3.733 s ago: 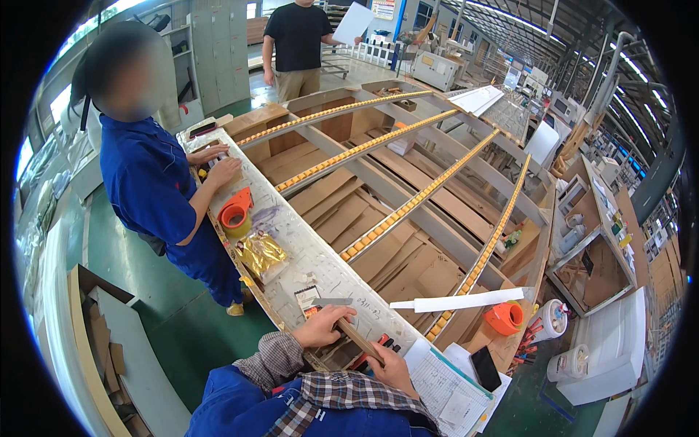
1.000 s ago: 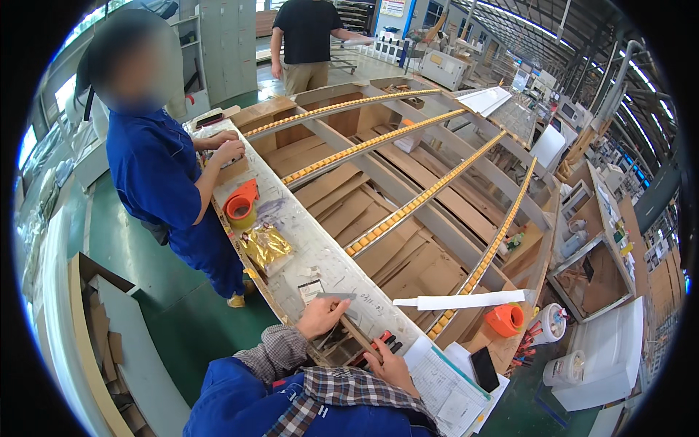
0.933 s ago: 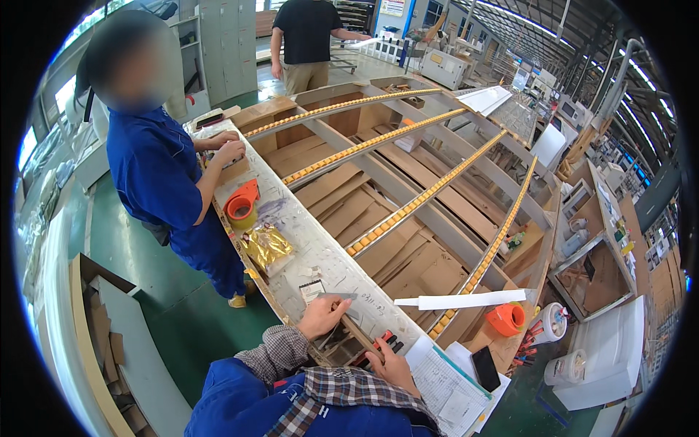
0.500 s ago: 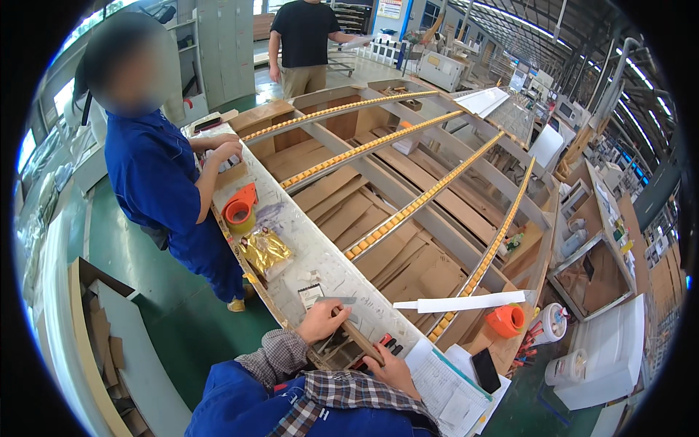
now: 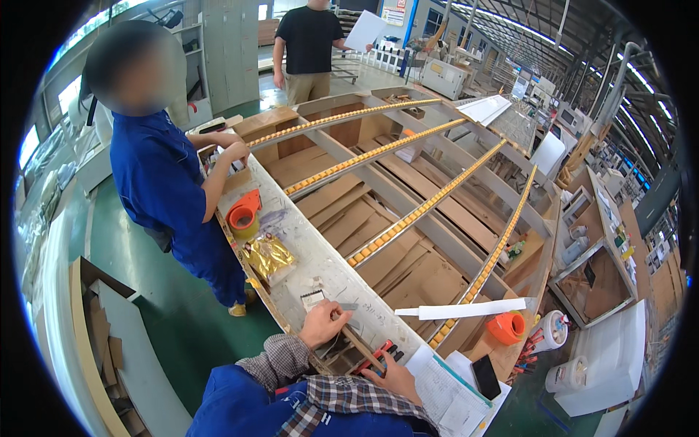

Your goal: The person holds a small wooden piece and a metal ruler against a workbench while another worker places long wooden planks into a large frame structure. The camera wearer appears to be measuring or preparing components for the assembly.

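Observation:
My left hand is above the bench's front edge, its fingers curled together; what they pinch, if anything, is too small to tell. A flat grey metal strip lies just beyond its fingertips, beside a small spiral notepad. Below is an open compartment in the bench front, with a wooden edge running between my hands. My right hand is bent around the near right end of that edge, next to red-and-black handled tools. Its fingertips are partly hidden, so what it grips is unclear.
A gold foil package and orange tape dispenser lie left on the bench. Papers and a phone are right. Yellow roller tracks cross the frame beyond. A person in blue works at left; another stands behind.
My left hand has shifted slightly and no longer covers the grey strip as much. My right hand stays near the tools. The standing person has raised a white sheet.

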`<state>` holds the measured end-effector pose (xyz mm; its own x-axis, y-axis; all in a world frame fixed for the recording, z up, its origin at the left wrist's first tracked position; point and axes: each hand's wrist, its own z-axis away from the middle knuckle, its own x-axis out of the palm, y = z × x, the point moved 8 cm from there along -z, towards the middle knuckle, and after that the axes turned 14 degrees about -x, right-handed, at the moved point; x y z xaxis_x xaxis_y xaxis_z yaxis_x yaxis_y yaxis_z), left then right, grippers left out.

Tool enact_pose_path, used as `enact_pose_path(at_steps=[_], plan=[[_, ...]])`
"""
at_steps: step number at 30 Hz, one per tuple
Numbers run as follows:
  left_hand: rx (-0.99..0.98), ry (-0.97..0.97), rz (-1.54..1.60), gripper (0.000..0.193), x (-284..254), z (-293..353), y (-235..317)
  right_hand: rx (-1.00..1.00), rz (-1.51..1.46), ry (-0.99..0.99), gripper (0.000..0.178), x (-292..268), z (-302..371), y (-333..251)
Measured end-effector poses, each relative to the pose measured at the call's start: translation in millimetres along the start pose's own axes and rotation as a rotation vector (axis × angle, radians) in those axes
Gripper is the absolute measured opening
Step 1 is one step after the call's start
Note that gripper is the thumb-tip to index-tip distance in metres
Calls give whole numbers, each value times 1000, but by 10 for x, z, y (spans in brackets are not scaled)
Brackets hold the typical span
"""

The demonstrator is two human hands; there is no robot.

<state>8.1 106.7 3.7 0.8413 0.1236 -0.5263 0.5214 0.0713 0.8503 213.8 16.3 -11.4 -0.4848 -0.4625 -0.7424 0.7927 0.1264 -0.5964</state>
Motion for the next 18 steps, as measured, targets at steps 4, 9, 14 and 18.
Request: enact_pose_path(at_steps=[4,9,14,18], plan=[[-77,-39,-87,38,23,-5,-90,-15,-41,68,73,-9,19,7],[-152,-211,1,45,166,-33,-72,-146,-194,280,52,-22,50,31],[-180,-213,111,47,192,-55,-256,-226,-195,261,55,46,-54,5],[-166,-268,108,49,185,-66,-105,-237,-260,241,64,43,-87,5]])
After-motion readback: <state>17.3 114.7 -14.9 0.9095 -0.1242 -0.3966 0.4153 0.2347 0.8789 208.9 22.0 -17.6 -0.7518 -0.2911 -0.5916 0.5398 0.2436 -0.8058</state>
